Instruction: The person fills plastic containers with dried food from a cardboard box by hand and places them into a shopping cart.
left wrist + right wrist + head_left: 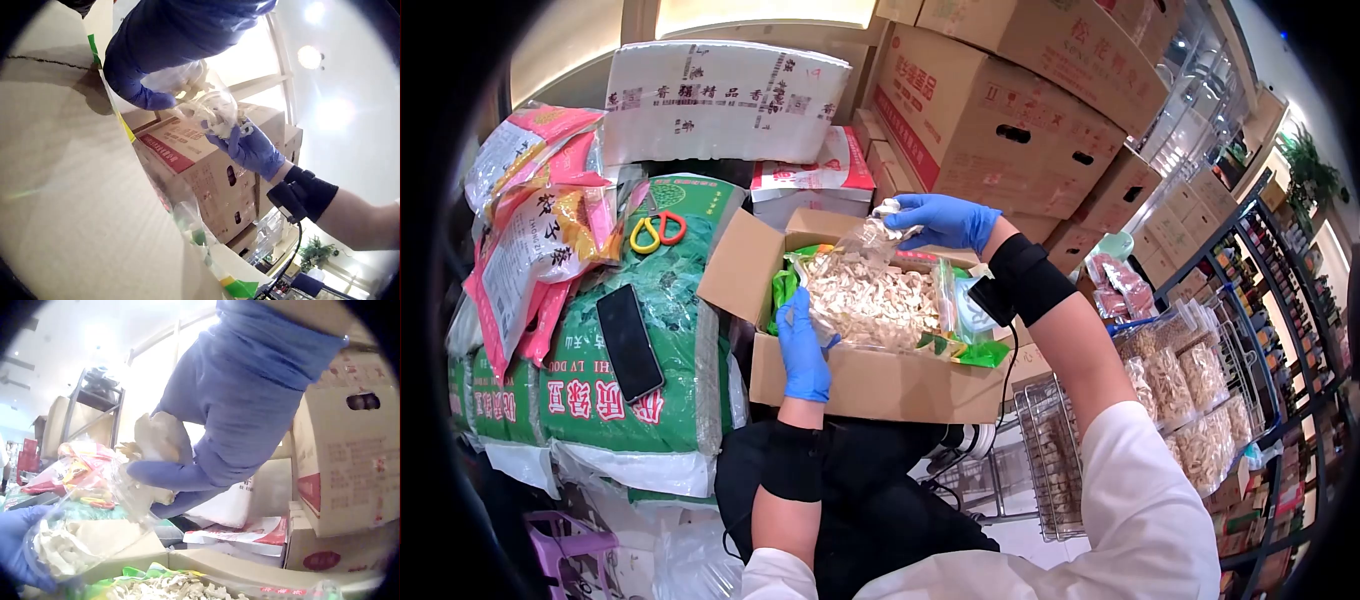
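Observation:
My right hand [948, 222], in a blue glove, grips several pale dried slices, which look like dried mushroom [164, 440], above the far side of an open cardboard box [870, 385]. My left hand [805, 350], also gloved, pinches the side of a clear plastic bag [115, 540] at the box's near left. Pale slices lie inside that bag, and its mouth reaches up to the right hand. Under it, a heap of the same dried slices [870, 298] fills the box, among green packaging [983, 354]. In the left wrist view the bag hangs between both hands.
Green sacks [650, 330] at the left carry a phone [630, 343], scissors [658, 232] and pink bags [540, 230]. Behind stand a white foam box [725, 105] and stacked cartons [990, 125]. Wire baskets with bagged goods [1190, 385] stand at the right.

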Tool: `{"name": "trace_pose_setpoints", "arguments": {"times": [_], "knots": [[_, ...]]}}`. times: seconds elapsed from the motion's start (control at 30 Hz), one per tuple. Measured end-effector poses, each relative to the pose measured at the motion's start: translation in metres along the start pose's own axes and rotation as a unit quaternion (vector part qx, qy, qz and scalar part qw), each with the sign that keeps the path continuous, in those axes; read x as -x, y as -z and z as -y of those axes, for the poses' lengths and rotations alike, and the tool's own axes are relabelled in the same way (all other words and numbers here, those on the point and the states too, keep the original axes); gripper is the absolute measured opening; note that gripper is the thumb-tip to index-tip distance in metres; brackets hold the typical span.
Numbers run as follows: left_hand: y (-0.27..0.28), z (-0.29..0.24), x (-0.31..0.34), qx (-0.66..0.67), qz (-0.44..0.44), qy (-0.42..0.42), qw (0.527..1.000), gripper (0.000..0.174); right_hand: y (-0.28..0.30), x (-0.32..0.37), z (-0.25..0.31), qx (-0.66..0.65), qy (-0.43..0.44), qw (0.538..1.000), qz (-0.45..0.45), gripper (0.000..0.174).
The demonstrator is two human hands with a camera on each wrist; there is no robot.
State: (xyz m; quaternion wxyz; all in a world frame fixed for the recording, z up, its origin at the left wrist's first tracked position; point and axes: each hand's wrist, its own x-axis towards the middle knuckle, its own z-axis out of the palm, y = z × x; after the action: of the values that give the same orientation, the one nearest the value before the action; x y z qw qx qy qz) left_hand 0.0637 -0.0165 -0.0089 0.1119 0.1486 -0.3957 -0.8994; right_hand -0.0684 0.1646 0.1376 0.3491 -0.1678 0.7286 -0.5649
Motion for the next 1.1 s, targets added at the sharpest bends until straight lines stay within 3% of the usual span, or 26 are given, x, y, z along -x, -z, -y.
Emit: {"name": "trace_pose_setpoints", "arguments": {"times": [0.23, 0.53, 0.6, 0.67, 0.97, 1.03, 1.1], "knots": [[-0.002, -0.003, 0.000, 0.010, 0.007, 0.000, 1.000, 0.040, -0.001, -0.001, 0.005, 0.003, 0.011, 1.000, 0.013, 0.030], [-0.002, 0.004, 0.000, 0.012, 0.019, 0.024, 0.999, 0.041, -0.012, -0.003, 0.012, 0.187, 0.012, 0.982, 0.014, 0.045], [-0.003, 0.004, 0.003, -0.043, 0.005, 0.039, 0.998, 0.047, -0.016, -0.004, 0.011, 0.271, -0.012, 0.963, 0.007, 0.049], [-0.006, 0.001, 0.008, -0.037, 0.000, 0.030, 0.999, 0.045, -0.014, -0.006, 0.009, 0.262, 0.001, 0.965, 0.016, 0.050], [-0.005, 0.004, 0.001, -0.002, 0.014, 0.049, 0.999, 0.047, -0.014, -0.003, 0.017, 0.278, 0.043, 0.960, 0.003, 0.029], [-0.005, 0.003, 0.000, 0.005, 0.014, 0.049, 0.999, 0.048, -0.015, -0.007, 0.019, 0.220, 0.089, 0.970, -0.057, 0.028], [-0.005, 0.000, 0.002, 0.009, 0.030, 0.057, 0.998, 0.049, -0.019, -0.011, 0.020, 0.212, 0.082, 0.971, -0.070, 0.028]]}}
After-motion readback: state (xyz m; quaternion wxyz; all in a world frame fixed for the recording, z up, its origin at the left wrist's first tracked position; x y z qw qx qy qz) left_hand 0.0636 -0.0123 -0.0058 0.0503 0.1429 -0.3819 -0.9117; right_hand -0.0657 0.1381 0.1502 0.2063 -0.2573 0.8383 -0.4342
